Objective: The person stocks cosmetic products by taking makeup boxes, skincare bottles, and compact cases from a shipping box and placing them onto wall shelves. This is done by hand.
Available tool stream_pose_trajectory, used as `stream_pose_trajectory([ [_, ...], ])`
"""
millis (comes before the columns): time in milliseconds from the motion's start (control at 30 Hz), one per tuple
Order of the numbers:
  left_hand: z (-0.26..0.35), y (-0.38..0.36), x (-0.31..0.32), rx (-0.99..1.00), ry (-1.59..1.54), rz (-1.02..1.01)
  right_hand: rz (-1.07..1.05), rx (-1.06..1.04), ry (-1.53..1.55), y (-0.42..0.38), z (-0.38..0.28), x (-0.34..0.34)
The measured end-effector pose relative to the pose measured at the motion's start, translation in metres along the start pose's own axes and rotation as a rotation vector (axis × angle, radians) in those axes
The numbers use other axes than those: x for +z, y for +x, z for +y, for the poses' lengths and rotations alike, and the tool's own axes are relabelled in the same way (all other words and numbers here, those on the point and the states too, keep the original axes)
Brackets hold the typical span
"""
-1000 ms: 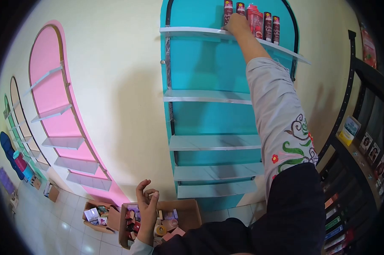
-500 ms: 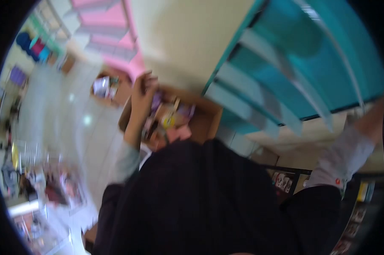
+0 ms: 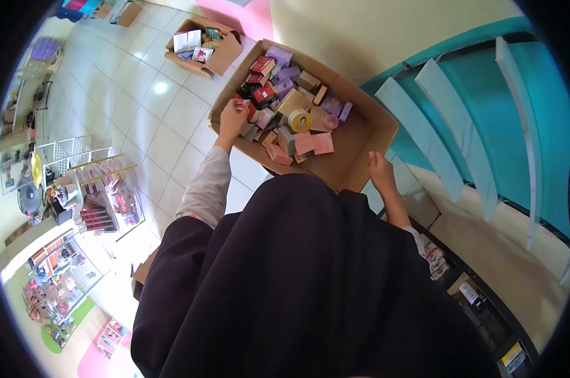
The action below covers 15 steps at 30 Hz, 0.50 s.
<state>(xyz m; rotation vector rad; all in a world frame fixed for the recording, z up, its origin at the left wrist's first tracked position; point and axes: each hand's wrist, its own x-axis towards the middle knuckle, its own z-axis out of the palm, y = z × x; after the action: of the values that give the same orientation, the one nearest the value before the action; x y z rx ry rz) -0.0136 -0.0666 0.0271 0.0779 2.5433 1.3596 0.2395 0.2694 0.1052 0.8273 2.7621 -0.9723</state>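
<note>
Cartons [image 3: 292,104] are heaped in the left and middle of a box [image 3: 354,148], set near teal shelves [image 3: 420,138], with a yellow-ringed tub [image 3: 299,120] among them. The left hand [image 3: 234,115] is held at the left rim, fingers curled, though whether anything is gripped cannot be told; the right hand [image 3: 380,171] is curled by the right rim, its grip likewise unclear.
</note>
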Motion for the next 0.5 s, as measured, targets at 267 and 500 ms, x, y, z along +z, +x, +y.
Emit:
stream_pose_trajectory([
  [267, -0.012, 0.018, 0.071, 0.103, 0.103, -0.296, -0.176, -0.024, -0.016, 0.004, 0.025, 0.05],
  [500, -0.025, 0.013, 0.124, 0.271, 0.283, -0.331, -0.366, 0.198, -0.009, 0.024, 0.048, 0.087],
])
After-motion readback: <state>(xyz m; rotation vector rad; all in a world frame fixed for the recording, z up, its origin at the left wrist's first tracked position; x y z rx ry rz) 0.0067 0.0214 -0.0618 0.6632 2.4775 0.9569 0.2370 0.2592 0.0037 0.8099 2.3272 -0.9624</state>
